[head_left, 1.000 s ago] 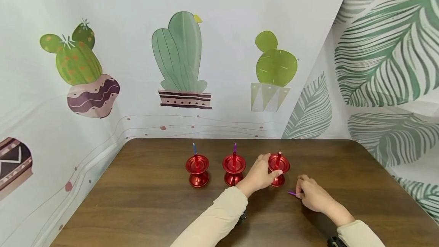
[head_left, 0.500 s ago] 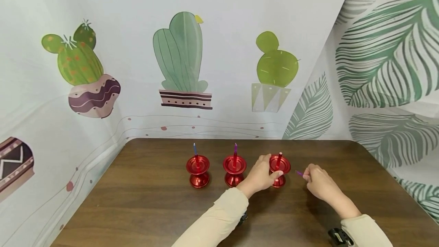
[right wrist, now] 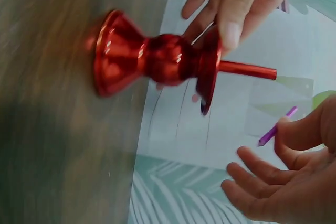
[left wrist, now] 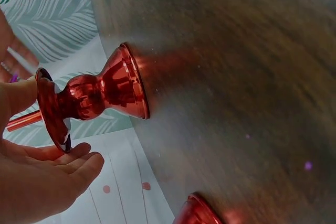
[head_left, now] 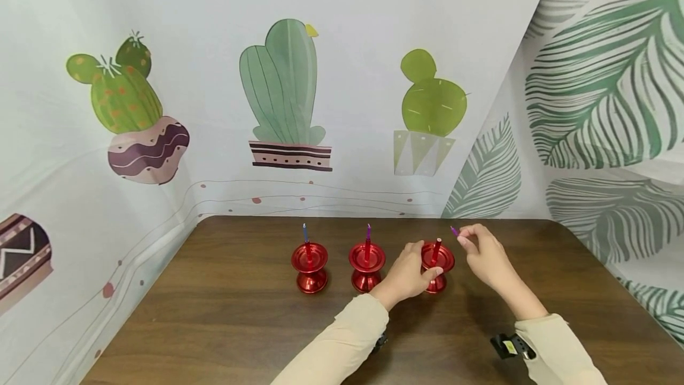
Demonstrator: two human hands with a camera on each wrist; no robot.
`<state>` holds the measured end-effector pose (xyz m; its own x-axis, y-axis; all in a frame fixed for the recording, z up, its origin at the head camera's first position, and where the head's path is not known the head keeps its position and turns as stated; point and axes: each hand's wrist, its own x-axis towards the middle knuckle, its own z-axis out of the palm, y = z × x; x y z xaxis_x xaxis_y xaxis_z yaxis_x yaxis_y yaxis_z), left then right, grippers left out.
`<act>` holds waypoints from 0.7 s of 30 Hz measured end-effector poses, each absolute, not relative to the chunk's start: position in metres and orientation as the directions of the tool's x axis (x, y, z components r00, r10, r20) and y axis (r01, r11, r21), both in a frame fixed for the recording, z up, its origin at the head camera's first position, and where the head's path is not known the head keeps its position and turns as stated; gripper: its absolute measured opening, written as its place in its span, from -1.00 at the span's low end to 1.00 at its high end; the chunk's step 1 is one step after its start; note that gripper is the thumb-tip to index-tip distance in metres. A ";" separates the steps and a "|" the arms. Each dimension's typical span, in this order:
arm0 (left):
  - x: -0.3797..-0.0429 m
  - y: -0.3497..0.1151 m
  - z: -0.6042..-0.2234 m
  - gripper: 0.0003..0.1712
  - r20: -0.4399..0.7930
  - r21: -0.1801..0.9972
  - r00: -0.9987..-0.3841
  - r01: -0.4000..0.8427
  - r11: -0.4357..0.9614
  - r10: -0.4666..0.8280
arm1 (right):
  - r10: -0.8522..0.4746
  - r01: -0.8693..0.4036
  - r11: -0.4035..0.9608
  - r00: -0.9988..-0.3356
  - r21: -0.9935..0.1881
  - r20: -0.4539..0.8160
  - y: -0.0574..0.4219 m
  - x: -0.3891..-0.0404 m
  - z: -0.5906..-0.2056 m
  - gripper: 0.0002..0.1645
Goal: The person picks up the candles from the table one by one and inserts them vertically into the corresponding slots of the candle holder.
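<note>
Three shiny red metal candle holders stand in a row in the head view. My left hand [head_left: 407, 273] grips the dish rim of the rightmost candle holder [head_left: 438, 284], thumb on the near side; its central tube [right wrist: 248, 70] has an open top. To the right of that tube and above the dish, my right hand [head_left: 488, 259] pinches a thin purple candle [right wrist: 268, 135] between thumb and forefinger, apart from the holder. The middle candle holder [head_left: 366, 282] carries an upright purple candle [head_left: 369, 232]. A blue candle [head_left: 305, 233] stands in the left candle holder [head_left: 312, 282].
The holders stand on a brown wooden table [head_left: 224, 314]. Behind it hangs a white cloth [head_left: 352, 76] printed with cacti and leaves. Black straps with small devices [head_left: 513, 346] sit at the wrists.
My right hand has lifted the purple candle from low over the table, swung right, then up beside the rightmost holder's tube. The left hand keeps its grip on the rim.
</note>
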<state>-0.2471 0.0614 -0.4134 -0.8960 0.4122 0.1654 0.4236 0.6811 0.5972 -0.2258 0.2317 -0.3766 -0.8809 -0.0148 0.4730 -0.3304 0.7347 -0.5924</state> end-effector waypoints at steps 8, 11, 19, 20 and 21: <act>-0.247 0.061 -0.415 -0.22 0.156 0.607 -0.897 0.418 0.676 0.414 | 0.031 -0.288 0.467 -0.940 -0.836 0.341 0.223 -0.238 -0.372 -0.69; -0.247 0.061 -0.415 -0.22 0.152 0.610 -0.897 0.415 0.675 0.415 | 0.035 -0.252 0.349 -0.959 -0.903 0.281 0.221 -0.241 -0.372 -0.65; -0.248 0.061 -0.415 -0.22 0.167 0.601 -0.894 0.427 0.676 0.416 | 0.017 -0.223 0.202 -0.973 -0.954 0.231 0.216 -0.244 -0.380 -0.82; -0.248 0.061 -0.415 -0.22 0.169 0.600 -0.893 0.428 0.676 0.416 | 0.014 -0.229 0.191 -0.972 -0.954 0.236 0.215 -0.245 -0.381 -0.86; -0.248 0.061 -0.415 -0.22 0.170 0.599 -0.893 0.429 0.676 0.416 | 0.013 -0.234 0.184 -0.971 -0.955 0.240 0.215 -0.245 -0.381 -0.87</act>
<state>-0.2481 0.0608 -0.4154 -0.8933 0.4159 0.1704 0.4290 0.6758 0.5994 -0.2448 0.2146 -0.3813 -0.9707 0.0128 0.2399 -0.2335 0.1839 -0.9548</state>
